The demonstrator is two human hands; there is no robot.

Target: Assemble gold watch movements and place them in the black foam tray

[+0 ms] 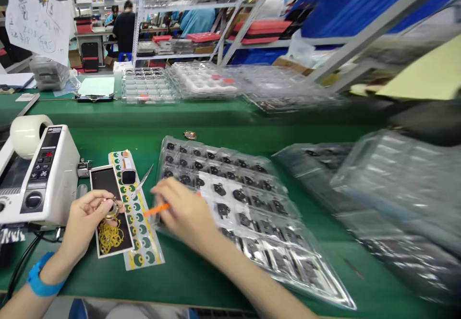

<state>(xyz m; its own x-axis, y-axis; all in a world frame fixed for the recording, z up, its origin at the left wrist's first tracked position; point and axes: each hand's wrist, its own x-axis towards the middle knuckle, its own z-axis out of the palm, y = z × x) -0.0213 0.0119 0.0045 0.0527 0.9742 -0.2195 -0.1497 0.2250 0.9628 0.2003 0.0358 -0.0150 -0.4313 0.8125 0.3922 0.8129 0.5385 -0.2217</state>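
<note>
A broad, bright blue band [46, 276] ringed the left wrist [55, 270] (cloth or rubber, the view did not settle which), its outline a little uneven against the narrow joint. The left forearm [25, 304] and right forearm [248, 276] were bare as far as they showed. The left hand [88, 211] and right hand [187, 211] were bare too, with slim fingers [94, 195].

this is an assembly workshop, shown by its green workbench [187, 283], clear tray [333, 288] of small black parts, tape dispenser [70, 153], metal shelving [187, 7] and people [124, 31] near a farther bench [84, 36].
</note>
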